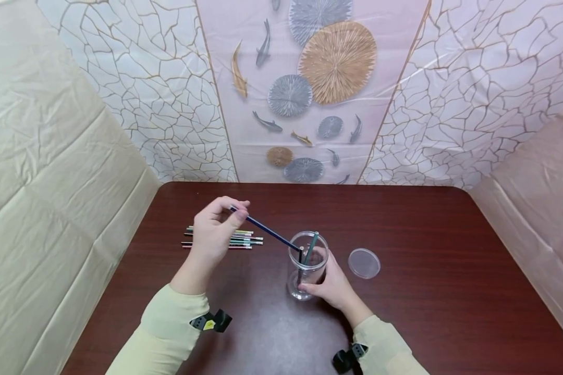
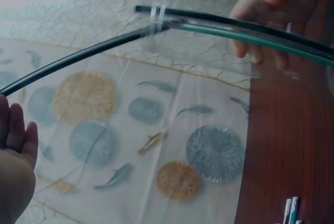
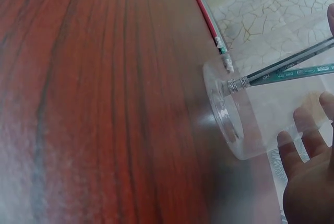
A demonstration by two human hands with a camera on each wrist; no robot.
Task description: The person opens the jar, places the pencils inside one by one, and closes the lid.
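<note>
My left hand [image 1: 212, 229] pinches a dark blue pencil [image 1: 268, 229] near its upper end, with thumb and fingertips. Slanting down to the right, the pencil reaches the mouth of a clear jar [image 1: 293, 277]. My right hand [image 1: 336, 285] grips the jar from its right side, thumb in front. Inside lean a black pencil [image 1: 300, 264] and a green pencil [image 1: 311, 246]. Through the jar wall [image 3: 245, 135] in the right wrist view, their eraser ends rest at the bottom. The left wrist view shows the held pencil [image 2: 78, 59] meeting the rim.
Several pencils [image 1: 257, 239] lie side by side on the table, partly behind my left wrist. A round clear lid [image 1: 364, 263] lies flat to the right of the jar. Dark wood table [image 1: 427, 312] stretches around, with patterned cloth [image 1: 169, 104] behind it.
</note>
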